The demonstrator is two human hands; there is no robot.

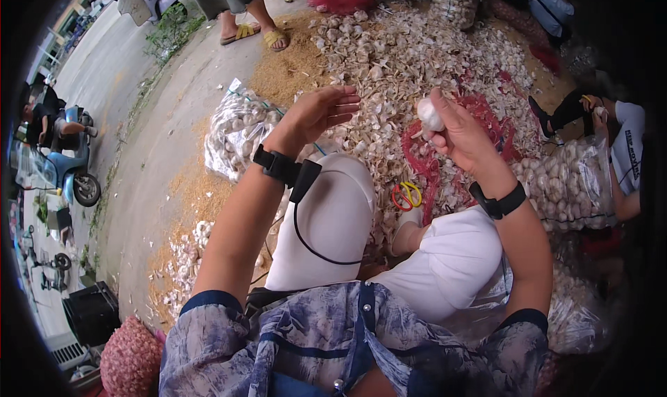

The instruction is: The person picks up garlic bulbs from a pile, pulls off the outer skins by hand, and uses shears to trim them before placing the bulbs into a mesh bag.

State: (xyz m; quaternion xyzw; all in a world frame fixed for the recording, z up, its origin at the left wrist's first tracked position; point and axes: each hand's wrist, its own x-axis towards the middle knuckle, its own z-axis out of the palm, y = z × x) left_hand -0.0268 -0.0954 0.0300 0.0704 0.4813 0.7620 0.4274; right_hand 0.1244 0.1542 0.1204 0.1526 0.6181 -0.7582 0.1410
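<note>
A white garlic bulb (430,115) sits in my right hand (460,134), gripped between the thumb and the curled fingers. My left hand (322,112) is raised with its fingers stretched out and nothing in it. Both hands hover over a wide heap of garlic skins and stalk bits (382,70). Beneath my right hand lies red netting (421,157) on the heap. Scissors with red and yellow handles (407,196) rest in the skins between my knees. Next to my left wrist stands a clear bag of garlic bulbs (240,129).
Another full garlic bag (566,181) stands at the right, beside a seated person in a white shirt (627,143). Yellow sandals (275,39) show a person standing at the far side. Loose garlic (189,247) lies by my left leg, near a pink net sack (130,359). A blue scooter (73,154) is on the road.
</note>
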